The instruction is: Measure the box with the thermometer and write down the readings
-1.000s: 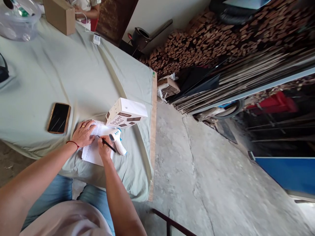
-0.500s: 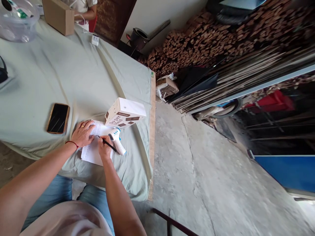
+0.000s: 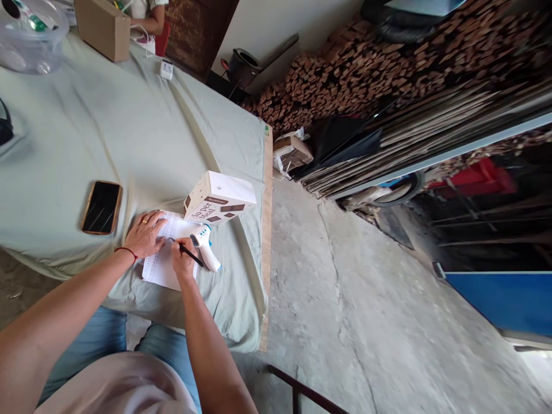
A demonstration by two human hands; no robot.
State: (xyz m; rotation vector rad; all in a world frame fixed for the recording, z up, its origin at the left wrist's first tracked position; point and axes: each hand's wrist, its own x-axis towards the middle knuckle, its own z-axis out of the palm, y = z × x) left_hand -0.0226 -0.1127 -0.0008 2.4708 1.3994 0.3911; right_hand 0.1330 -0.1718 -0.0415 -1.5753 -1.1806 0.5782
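White paper with writing on it (image 3: 161,270) lies near the front edge of the cloth-covered table. My left hand (image 3: 145,234) rests flat on its left part, fingers stretched out. Between the fingers of my right hand (image 3: 183,261) is a black pen (image 3: 192,256), its tip at the sheet. Just right of that hand a white and blue infrared thermometer (image 3: 206,247) lies on its side. Behind it stands a white box (image 3: 224,195) printed "Super Meal". To the left of my left hand a smartphone (image 3: 102,207) lies with its dark screen up.
At the far left stand a clear plastic tub (image 3: 41,49) and a cardboard box (image 3: 103,29). A small white adapter (image 3: 166,69) lies near the back edge. Another person's arm (image 3: 150,24) shows beyond. The table's right edge (image 3: 266,230) borders a concrete floor.
The pen in my right hand has shifted very slightly. My left hand and the things on the table stay where they were.
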